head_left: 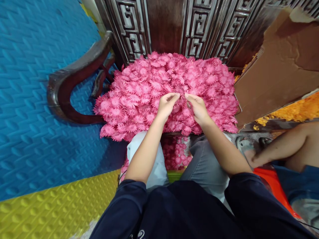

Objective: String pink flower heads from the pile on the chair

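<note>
A wide heap of pink artificial flowers (pixel 139 89) lies in front of me, with layered, spiky petals. Over its middle, my left hand (pixel 167 103) is closed in a pinch, thumb against fingers. Facing it, my right hand (pixel 196 105) pinches too, its fingertips only a small gap from the left ones. Between the two pinches shows a darker pink flower (pixel 179 89), whose edge both hands appear to grip; my fingertips hide part of it. More pink flowers (pixel 181 152) lie lower down, between my knees.
A dark carved wooden bench back (pixel 165 26) rises behind the heap, with a curved armrest (pixel 62 86) at left. Brown cardboard (pixel 271 73) stands at right beside orange flowers (pixel 296 109). Another person's leg (pixel 286 142) is close on the right. Blue matting (pixel 37 132) covers the left floor.
</note>
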Demonstrator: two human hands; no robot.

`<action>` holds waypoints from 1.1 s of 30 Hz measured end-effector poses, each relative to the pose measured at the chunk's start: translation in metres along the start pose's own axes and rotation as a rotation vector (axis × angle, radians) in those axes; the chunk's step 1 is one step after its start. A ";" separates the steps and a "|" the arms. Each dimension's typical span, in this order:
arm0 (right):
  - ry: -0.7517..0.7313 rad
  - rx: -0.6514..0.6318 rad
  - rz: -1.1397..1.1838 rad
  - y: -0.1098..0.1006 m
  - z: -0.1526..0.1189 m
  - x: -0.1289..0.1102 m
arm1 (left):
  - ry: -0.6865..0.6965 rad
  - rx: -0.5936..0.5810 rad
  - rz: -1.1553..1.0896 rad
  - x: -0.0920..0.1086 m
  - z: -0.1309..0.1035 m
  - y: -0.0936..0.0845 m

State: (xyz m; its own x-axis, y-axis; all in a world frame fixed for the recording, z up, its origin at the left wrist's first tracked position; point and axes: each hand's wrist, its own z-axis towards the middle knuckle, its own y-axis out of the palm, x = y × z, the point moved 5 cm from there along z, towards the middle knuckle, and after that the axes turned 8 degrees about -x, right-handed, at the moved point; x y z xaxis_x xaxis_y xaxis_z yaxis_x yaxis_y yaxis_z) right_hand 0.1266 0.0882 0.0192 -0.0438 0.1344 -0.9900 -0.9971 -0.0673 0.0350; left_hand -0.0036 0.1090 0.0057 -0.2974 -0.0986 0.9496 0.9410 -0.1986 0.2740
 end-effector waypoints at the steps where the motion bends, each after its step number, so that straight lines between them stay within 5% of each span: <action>1: -0.007 0.014 -0.012 -0.001 0.000 0.001 | 0.016 0.016 0.033 0.001 0.000 0.000; 15: -0.126 0.076 -0.295 -0.002 0.000 -0.002 | -0.030 0.023 -0.022 -0.002 0.000 0.000; 26: -0.105 0.068 -0.164 -0.003 0.003 0.001 | -0.117 -0.069 -0.253 -0.014 0.004 0.001; 33: 0.031 -0.012 -0.078 0.001 -0.001 0.004 | -0.231 -0.132 -0.346 -0.019 0.001 0.004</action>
State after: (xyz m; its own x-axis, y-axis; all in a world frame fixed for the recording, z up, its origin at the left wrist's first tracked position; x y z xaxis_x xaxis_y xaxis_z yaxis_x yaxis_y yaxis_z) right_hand 0.1253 0.0874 0.0150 0.0361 0.1090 -0.9934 -0.9966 -0.0700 -0.0438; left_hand 0.0063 0.1115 -0.0111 -0.5333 0.2134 0.8186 0.7593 -0.3060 0.5744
